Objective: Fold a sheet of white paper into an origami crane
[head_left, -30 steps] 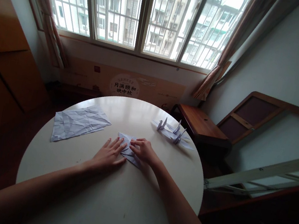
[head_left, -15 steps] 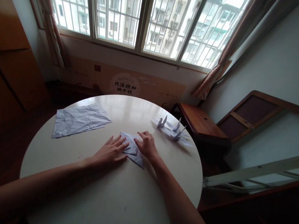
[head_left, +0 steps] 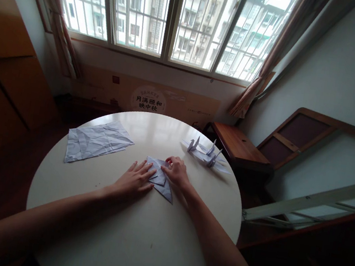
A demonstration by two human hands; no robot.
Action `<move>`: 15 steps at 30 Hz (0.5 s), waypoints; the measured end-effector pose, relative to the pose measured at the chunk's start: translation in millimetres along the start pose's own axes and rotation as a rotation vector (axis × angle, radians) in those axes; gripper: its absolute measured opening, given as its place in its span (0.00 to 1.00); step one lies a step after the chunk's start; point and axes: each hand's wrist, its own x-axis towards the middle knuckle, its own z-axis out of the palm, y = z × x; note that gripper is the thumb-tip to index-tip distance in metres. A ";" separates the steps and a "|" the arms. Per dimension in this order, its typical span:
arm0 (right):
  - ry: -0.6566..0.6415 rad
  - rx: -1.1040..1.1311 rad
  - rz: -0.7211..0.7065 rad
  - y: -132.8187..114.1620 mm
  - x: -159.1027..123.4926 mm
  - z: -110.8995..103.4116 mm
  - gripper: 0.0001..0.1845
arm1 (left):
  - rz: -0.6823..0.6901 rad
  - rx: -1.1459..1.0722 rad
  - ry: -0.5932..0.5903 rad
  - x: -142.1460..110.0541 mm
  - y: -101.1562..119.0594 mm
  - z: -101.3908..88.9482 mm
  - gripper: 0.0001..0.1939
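Note:
A partly folded sheet of pale paper (head_left: 163, 189) lies on the round white table (head_left: 104, 248), with layered flaps and a pointed corner toward me. My left hand (head_left: 136, 178) rests flat across its left side, fingers spread. At the upper right edge of the sheet, my right hand (head_left: 176, 170) has its fingers bent and closed on the paper; the exact grip is partly hidden by the fingers. Several folded paper cranes (head_left: 208, 153) stand to the right, beyond my right hand.
Creased flat paper (head_left: 98, 142) lies at the table's left. Behind the table are a barred window (head_left: 143, 13) and a printed banner (head_left: 176, 101). A low wooden bench (head_left: 239, 142) stands at the far right, and an orange-brown cabinet (head_left: 7, 91) at the left.
The fingers of my right hand have curled in at the paper's upper right edge, where they were more stretched out. My left hand stays flat on the sheet. The view shifts slightly.

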 end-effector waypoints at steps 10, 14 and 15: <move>-0.035 0.324 -0.125 4.5 -3.6 0.5 0.16 | 0.035 -0.145 -0.034 -0.6 -0.7 -14.1 0.20; -0.123 0.407 -0.303 7.2 -3.3 -5.9 0.09 | 0.092 -0.228 -0.027 0.8 -11.0 -16.1 0.14; -0.139 0.421 -0.341 8.2 -2.5 -7.5 0.10 | 0.113 -0.257 -0.030 1.1 -14.1 -16.2 0.13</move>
